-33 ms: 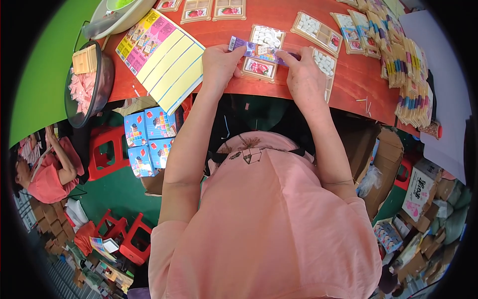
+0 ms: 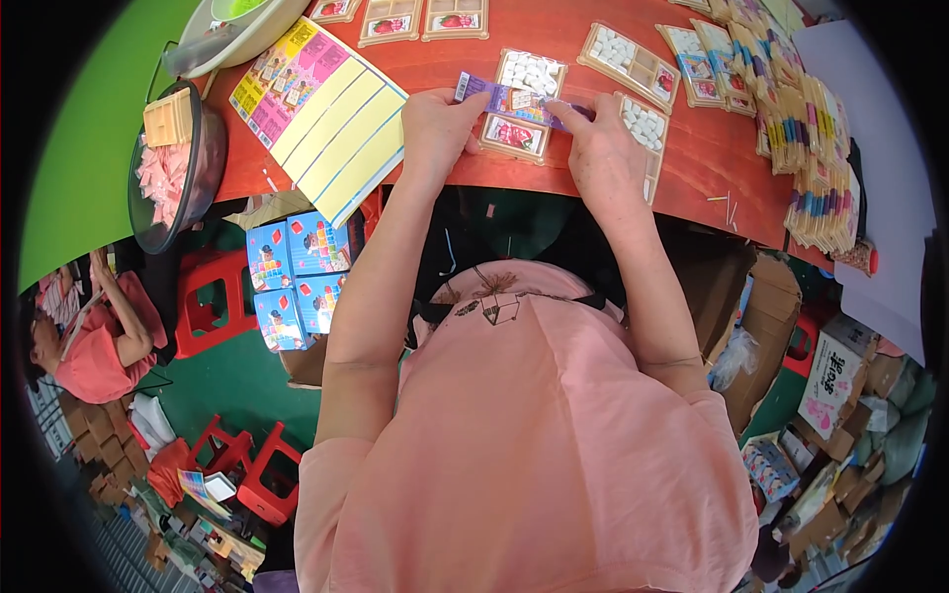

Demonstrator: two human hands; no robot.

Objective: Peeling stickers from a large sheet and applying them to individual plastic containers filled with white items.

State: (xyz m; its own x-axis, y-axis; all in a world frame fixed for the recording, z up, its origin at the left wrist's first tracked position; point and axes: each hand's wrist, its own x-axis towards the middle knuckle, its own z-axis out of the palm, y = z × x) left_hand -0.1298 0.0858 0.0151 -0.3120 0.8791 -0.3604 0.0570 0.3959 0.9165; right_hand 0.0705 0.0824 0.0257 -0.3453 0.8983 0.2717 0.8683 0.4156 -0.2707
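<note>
A purple printed sticker strip point(image 2: 524, 102) stretches between my two hands, lying across a small beige tray point(image 2: 511, 154) at the table's near edge. My left hand point(image 2: 435, 128) pinches its left end between thumb and fingers. My right hand point(image 2: 605, 153) grips the other end. Above the strip, the tray holds small white pieces point(image 2: 530, 72); below it sits a red-and-white packet point(image 2: 515, 133). The strip hides the tray's middle. Beside my right hand lies another tray with white pieces point(image 2: 645, 125), partly covered by that hand.
Left of my hands lies a yellow-backed sticker sheet point(image 2: 341, 128). A dark basin point(image 2: 219, 148) holds pink packets. More trays point(image 2: 627, 65) lie farther back, and wrapped ones pile up point(image 2: 816, 158) at right. Blue boxes point(image 2: 297, 272), red stools point(image 2: 213, 301) and another person point(image 2: 109, 341) are at left.
</note>
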